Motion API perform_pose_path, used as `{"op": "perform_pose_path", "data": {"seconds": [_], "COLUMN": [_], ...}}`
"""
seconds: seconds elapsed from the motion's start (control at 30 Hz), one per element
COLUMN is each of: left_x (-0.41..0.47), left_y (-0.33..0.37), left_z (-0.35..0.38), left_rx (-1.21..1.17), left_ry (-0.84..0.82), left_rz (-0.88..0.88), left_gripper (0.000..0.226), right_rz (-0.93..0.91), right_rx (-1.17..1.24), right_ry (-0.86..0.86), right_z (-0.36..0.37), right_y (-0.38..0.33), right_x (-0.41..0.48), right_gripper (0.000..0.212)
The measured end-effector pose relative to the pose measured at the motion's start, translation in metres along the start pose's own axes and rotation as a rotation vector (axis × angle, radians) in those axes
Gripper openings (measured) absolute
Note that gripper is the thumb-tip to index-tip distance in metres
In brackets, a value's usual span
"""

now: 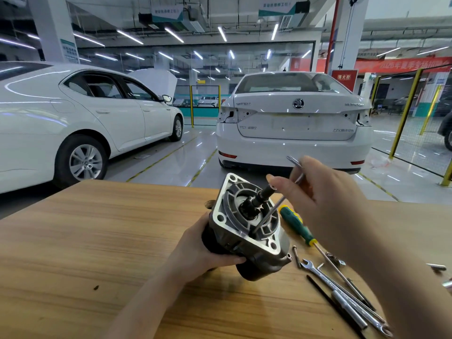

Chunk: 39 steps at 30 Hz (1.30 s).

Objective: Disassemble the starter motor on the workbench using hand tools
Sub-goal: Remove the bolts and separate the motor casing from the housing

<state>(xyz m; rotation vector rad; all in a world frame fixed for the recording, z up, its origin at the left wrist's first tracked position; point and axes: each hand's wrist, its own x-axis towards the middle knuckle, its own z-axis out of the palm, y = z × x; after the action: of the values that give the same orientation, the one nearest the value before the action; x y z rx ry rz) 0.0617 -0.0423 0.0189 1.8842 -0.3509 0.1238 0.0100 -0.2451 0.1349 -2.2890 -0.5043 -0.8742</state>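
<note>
- My left hand (203, 243) grips the starter motor (247, 231) from the side, fingers (232, 260) wrapped round its dark body, lifting it tilted above the wooden tabletop (97, 241).
- The motor's silver flange (225, 216) faces up toward me, the black shaft (261, 194) sticking out of its centre.
- My right hand (325, 201) sits just above and right of the motor, fingers (283, 187) pinched on a thin metal tool (274, 206).
- That tool slants down from my right fingers, its lower tip resting at the flange edge nearest me; its upper end pokes out above my hand.
- Just below my right hand, a green-and-yellow-handled screwdriver (296, 226) lies on the tabletop, beside the motor.
- Farther toward me from those fingers lie a combination wrench (342, 292), a loose bolt (296, 256), a hex key (322, 267) and a silver-handled driver (347, 307).
- Beyond the tabletop stand two white cars (293, 123) on the workshop floor.
</note>
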Motion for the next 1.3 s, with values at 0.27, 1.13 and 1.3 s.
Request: {"op": "perform_pose_path", "data": {"seconds": [0.27, 1.13, 1.3], "left_x": [0.004, 0.006, 0.008], "left_y": [-0.001, -0.002, -0.005], "left_z": [0.007, 0.012, 0.013], "left_rx": [0.089, 0.123, 0.122], "left_ry": [0.041, 0.133, 0.128], "left_rz": [0.065, 0.052, 0.058], "left_gripper": [0.078, 0.077, 0.079], "right_rz": [0.003, -0.026, 0.039], "right_rx": [0.050, 0.150, 0.210], "right_ry": [-0.207, -0.032, 0.053], "right_z": [-0.028, -0.009, -0.003], "right_y": [0.001, 0.001, 0.001], "right_x": [-0.001, -0.002, -0.009], "right_gripper": [0.035, 0.032, 0.031]}}
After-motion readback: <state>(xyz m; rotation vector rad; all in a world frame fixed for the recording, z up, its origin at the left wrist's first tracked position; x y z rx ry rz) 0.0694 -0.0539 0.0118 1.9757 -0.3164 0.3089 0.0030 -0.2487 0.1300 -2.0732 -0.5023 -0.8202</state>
